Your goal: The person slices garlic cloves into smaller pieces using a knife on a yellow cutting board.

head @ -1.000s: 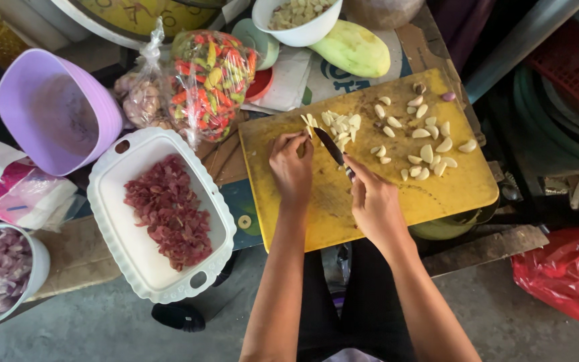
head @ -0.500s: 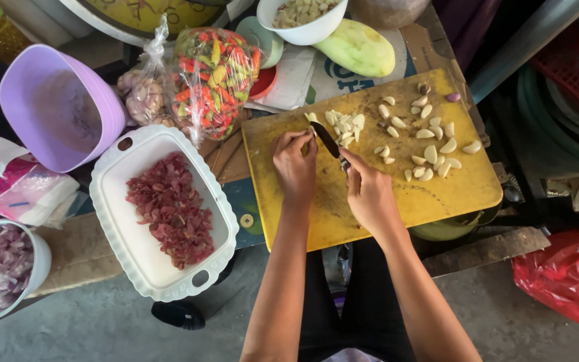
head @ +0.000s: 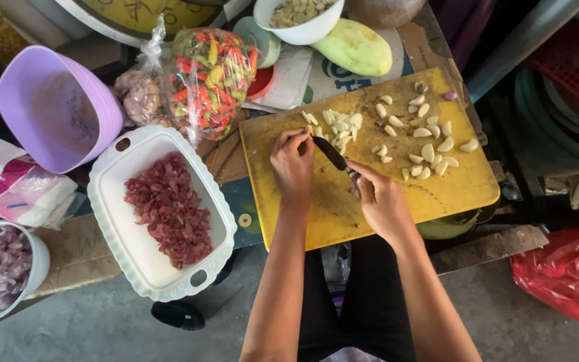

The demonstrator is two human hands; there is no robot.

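- Right hand [head: 378, 198]: clenched around knife [head: 333, 155], blade angled toward sliced garlic [head: 340, 125].
- Left hand [head: 291, 163]: fingers pinched on a garlic piece (barely visible).
- Yellow board [head: 457, 184]: whole cloves [head: 430, 144] scattered.

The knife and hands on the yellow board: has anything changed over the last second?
Barely. The right hand keeps its hold on the knife, blade beside the left hand, which stays at the cut garlic pile. The whole cloves, yellow board and white tray are unmoved.

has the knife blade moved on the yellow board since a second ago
Barely. The knife in the right hand keeps its slant beside the left hand, just below the pile of cut garlic on the yellow cutting board.
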